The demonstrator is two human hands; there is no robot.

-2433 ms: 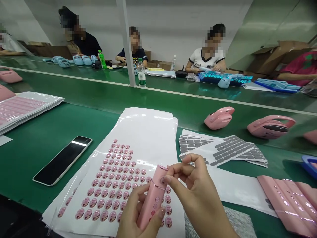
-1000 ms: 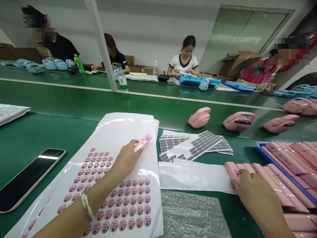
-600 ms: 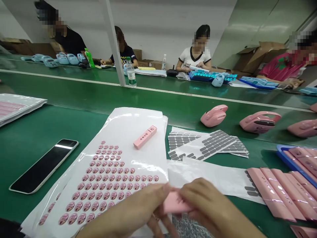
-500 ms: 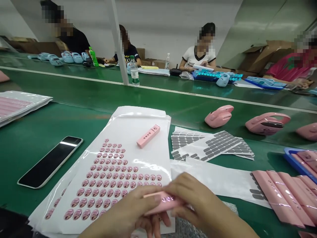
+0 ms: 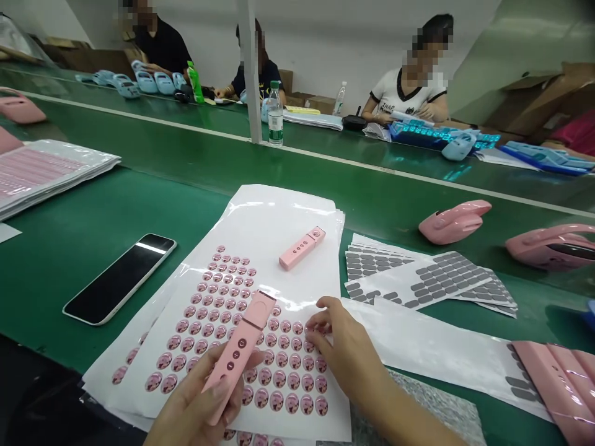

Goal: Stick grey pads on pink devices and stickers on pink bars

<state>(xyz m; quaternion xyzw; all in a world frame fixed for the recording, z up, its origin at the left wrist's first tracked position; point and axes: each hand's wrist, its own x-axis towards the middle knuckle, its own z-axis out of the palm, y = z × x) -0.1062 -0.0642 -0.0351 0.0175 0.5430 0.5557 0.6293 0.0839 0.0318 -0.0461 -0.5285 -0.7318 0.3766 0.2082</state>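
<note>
My left hand (image 5: 199,396) is closed around a slim pink handheld device (image 5: 242,353). Its face, turned up, has three dark round buttons and a blank round recess near the upper end. Beneath it lies a white sheet of round pink stickers (image 5: 279,380), each with a small picture. My right hand (image 5: 337,347) is over the right side of this sheet, fingers curled and slightly apart around the stickers there; I see nothing held in them. A second pink device (image 5: 302,249) rests on the sheet's bare upper part, with a round sticker-like picture at its upper end.
A phone (image 5: 121,279) lies left of the sheet. To the right are grey-label sheets (image 5: 432,279), a row of pink devices (image 5: 558,378) and pink handled cases (image 5: 455,222). A post (image 5: 250,74) and a water bottle (image 5: 275,118) stand before several people across the bench.
Both hands held the pink device earlier. Now only my left hand has it, moved left and tilted upright, while my right hand has let go and moved onto the stickers. The view shifted left.
</note>
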